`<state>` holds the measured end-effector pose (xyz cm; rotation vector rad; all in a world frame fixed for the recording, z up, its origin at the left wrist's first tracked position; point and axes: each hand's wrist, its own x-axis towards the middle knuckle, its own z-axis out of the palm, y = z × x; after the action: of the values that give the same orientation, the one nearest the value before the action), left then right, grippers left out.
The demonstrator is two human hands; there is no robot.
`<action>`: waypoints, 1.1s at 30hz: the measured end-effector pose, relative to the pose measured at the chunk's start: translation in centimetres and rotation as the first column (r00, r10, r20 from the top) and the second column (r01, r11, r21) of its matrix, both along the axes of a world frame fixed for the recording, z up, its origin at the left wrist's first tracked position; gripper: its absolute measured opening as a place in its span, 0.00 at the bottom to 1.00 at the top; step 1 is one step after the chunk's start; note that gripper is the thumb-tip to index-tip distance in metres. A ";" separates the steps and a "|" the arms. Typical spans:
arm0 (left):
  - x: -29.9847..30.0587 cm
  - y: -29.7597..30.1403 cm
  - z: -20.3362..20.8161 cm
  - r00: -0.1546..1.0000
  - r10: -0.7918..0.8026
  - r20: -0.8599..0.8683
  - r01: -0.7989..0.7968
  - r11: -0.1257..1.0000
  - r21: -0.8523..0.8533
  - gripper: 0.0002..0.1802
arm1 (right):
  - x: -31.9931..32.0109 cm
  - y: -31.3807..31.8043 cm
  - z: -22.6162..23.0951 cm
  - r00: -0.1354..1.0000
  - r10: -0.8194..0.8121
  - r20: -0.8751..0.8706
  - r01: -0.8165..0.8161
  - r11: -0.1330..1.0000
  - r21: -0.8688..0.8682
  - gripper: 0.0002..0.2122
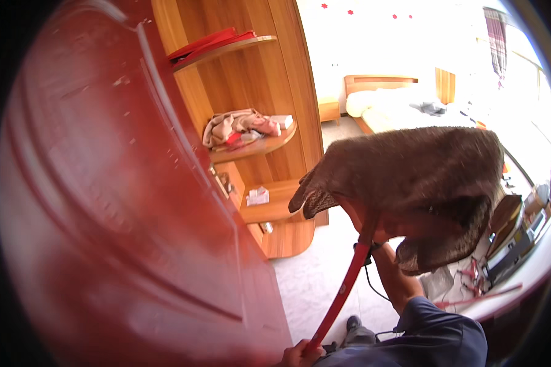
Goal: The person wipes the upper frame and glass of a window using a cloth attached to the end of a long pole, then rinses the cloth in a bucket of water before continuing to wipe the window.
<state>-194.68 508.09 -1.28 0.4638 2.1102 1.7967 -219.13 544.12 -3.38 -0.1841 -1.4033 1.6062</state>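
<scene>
My left hand (302, 353) is closed round the lower end of a red pole (341, 293) at the bottom edge. The pole slants up to a large brown towel-like cloth (410, 162), which is spread out and hangs in folds at its upper end. My right hand (379, 231) is up under the cloth beside the pole, a dark band at its wrist. Shadow and cloth hide most of its fingers, so its grip does not show. Whatever the pole carries at its top is covered.
A red panelled door (134, 202) fills the left side, close by. Behind it stand wooden shelves (281, 196) with folded cloth (239, 127) and small items. A bed (379, 101) is at the back. On the right, a white table (520, 300) holds clutter. A dark cable (373, 287) hangs by my right arm.
</scene>
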 end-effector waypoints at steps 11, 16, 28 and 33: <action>-17.1 20.5 1.5 0.967 -0.227 0.115 0.207 0.965 0.161 0.11 | -19.5 20.8 2.5 0.999 0.019 -0.035 -0.015 0.992 0.127 0.06; -25.9 28.8 3.6 0.909 -0.411 0.075 0.414 0.910 -0.028 0.11 | -26.2 30.9 3.2 0.998 -0.065 0.013 0.059 0.957 0.283 0.05; -48.4 51.1 -2.9 0.928 -0.303 -0.218 0.322 0.945 0.054 0.09 | -19.3 38.0 3.4 0.821 0.463 0.336 -0.416 0.886 -0.205 0.24; -49.2 65.1 -2.5 0.933 -0.295 -0.205 0.309 0.950 0.036 0.08 | -16.4 43.2 9.7 0.885 0.457 0.088 -0.448 0.888 -0.102 0.27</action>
<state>-243.88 573.16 -3.76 0.9653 1.9711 1.7046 -235.49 587.36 6.33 0.0159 -1.5459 2.0644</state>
